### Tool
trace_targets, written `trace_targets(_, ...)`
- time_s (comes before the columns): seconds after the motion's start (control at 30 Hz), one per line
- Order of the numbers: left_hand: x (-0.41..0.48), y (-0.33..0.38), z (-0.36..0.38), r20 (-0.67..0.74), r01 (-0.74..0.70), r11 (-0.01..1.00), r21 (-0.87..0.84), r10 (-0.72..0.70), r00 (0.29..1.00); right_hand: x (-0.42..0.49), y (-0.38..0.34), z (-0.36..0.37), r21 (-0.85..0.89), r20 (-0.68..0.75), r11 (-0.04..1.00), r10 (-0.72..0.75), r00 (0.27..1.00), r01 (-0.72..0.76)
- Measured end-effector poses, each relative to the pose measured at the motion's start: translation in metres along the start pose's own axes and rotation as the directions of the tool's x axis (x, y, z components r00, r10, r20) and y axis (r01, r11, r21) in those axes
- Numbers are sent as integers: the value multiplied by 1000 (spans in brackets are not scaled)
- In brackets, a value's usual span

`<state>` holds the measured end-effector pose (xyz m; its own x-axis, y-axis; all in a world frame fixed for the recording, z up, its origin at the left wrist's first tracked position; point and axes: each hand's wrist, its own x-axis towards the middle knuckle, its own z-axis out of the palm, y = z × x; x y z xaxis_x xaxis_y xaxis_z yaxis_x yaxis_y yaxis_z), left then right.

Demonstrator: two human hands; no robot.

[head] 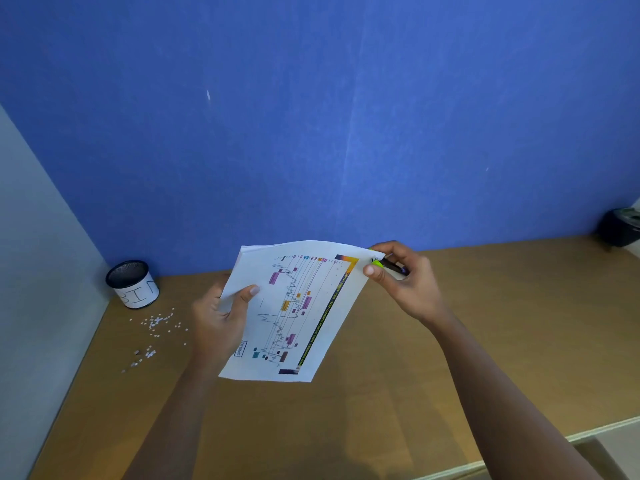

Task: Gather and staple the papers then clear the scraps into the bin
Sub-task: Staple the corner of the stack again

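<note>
At far left we see the bin (132, 284) standing in the desk (485, 341) corner, with paper scraps (157, 323) scattered on the wood just beside it; our left hand (221, 317) is closed on the left edge of the papers (291, 310), holding them above the desk, thumb on top; our right hand (403, 282) is closed around a green stapler (381, 263) at the papers' top right corner.

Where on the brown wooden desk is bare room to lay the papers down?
Bare: the brown wooden desk right of the printed papers, and the near middle between the forearms. Crowded: the left, with small white scraps before the black mesh bin.
</note>
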<state>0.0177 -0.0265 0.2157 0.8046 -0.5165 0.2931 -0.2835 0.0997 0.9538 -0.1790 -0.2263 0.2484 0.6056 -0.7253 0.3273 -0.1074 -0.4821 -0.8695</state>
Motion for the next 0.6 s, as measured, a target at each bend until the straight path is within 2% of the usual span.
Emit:
trace_targets(0.3, 2, -2, 0, -37, 0, 1000, 12, 0, 999, -1, -5, 2, -106, -3, 993, 53, 999, -53)
trace_targets(0.43, 2, -2, -1, -41, 16, 1000, 20, -15, 999, -4, -8, 7, -206, -43, 976, 69, 997, -77)
trace_targets(0.6, 4, -1, -3, -39, 35, 999, 26, -34, 999, -5, -10, 14, -204, -102, 976, 57, 993, -77)
